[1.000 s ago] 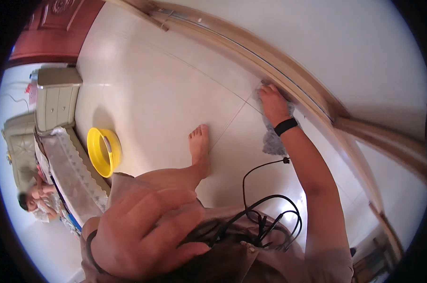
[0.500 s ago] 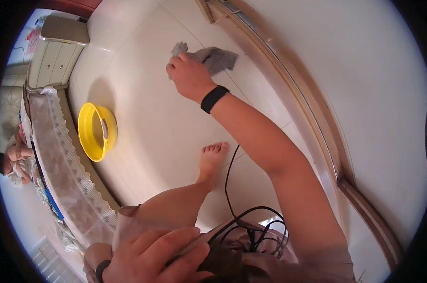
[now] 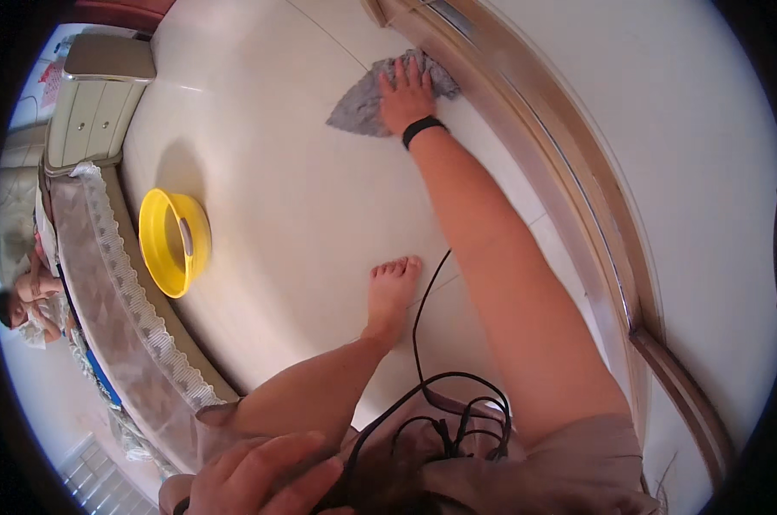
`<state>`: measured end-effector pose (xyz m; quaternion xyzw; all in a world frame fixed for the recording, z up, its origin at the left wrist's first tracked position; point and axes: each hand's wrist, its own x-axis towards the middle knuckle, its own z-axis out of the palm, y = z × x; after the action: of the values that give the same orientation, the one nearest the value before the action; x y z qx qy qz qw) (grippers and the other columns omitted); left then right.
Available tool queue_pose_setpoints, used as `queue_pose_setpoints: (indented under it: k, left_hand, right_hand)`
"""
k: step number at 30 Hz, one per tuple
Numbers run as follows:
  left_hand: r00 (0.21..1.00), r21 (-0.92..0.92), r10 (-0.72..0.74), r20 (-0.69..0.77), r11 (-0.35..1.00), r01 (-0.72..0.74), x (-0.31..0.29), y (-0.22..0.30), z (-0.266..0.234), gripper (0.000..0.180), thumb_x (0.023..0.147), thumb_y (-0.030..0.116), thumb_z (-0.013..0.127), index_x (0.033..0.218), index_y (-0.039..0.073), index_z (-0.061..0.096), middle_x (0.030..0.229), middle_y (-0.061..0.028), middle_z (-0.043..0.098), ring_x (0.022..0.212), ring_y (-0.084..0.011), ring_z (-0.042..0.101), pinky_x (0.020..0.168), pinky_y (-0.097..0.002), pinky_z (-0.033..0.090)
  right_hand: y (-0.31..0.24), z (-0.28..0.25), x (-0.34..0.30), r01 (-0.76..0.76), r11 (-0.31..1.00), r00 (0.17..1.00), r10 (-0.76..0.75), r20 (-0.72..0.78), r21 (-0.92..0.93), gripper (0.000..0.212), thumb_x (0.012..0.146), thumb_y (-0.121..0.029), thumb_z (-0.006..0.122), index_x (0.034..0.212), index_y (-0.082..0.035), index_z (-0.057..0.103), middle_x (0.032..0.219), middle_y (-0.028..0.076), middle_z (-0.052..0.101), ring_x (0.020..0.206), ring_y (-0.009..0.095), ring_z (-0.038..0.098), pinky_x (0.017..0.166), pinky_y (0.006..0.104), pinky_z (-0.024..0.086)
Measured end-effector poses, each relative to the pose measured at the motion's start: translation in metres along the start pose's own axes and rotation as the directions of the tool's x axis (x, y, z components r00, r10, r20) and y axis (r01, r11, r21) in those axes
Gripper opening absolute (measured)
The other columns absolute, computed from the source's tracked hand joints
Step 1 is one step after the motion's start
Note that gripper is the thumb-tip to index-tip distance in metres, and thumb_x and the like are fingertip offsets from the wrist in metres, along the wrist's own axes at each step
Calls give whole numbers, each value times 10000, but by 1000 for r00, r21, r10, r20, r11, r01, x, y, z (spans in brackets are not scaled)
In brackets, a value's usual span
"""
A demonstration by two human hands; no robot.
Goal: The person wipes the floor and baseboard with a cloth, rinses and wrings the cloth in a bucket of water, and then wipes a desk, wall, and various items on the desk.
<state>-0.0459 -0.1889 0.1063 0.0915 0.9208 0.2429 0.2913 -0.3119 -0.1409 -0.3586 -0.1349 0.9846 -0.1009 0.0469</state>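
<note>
My right hand (image 3: 407, 96), with a black band at the wrist, lies flat with its fingers spread on a grey cloth (image 3: 356, 110). The cloth is crumpled and rests on the pale tiled floor (image 3: 303, 189), close to the wooden sliding-door track at the right. Part of the cloth is hidden under the palm. Low in the view, my left hand (image 3: 264, 476) is near my body by the bent leg, its fingers loosely stretched and apart, with nothing seen in them.
A yellow basin (image 3: 176, 245) stands on the floor at the left, beside a bed (image 3: 118, 257) with a lace-edged cover. A person (image 3: 32, 292) is on the bed. Beyond is a cream cabinet (image 3: 97, 112). Black cables (image 3: 440, 386) hang before me; a wooden door track (image 3: 569, 172) runs along the right.
My right hand has moved right and farther away, going from a bunched grip on the cloth to lying flat on it. The cloth is now spread wider, nearer the door track.
</note>
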Motion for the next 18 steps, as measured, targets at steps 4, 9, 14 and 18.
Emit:
queue_pose_setpoints:
  k: [4, 9, 14, 18]
  left_hand:
    - [999, 23, 45, 18, 999, -45, -5, 14, 9, 400, 661, 151, 773, 1036, 55, 673, 1092, -130, 612, 950, -310, 611, 781, -398, 508]
    - [991, 73, 124, 47, 989, -128, -17, 46, 24, 413, 655, 144, 777, 1044, 53, 672, 1091, -132, 610, 953, -309, 609, 778, -398, 507]
    - [957, 116, 262, 125, 954, -277, -15, 76, 52, 427, 648, 136, 781, 1052, 51, 671, 1090, -134, 608, 955, -308, 607, 775, -397, 506]
    - [920, 168, 351, 174, 910, -379, -20, 98, 72, 413, 673, 223, 776, 1030, 53, 657, 1066, -140, 611, 915, -296, 611, 739, -386, 506]
  right_hand:
    - [43, 8, -33, 48, 999, 999, -48, -22, -2, 494, 982, -270, 342, 1466, -172, 344, 1567, 100, 211, 1458, 271, 126, 1167, 432, 155]
    - [58, -5, -102, 8, 1000, 999, -7, -38, 13, 495, 956, -228, 409, 1442, -141, 381, 1547, 84, 264, 1444, 241, 189, 1155, 407, 207]
    - [108, -13, -195, 3, 993, 998, 4, -61, 117, 483, 920, -216, 477, 1391, -118, 445, 1507, 85, 331, 1422, 244, 241, 1117, 430, 283]
    - [134, -6, -270, -31, 993, 990, 47, -133, 116, 495, 881, -212, 533, 1365, -121, 478, 1476, 78, 379, 1401, 235, 281, 1076, 448, 337]
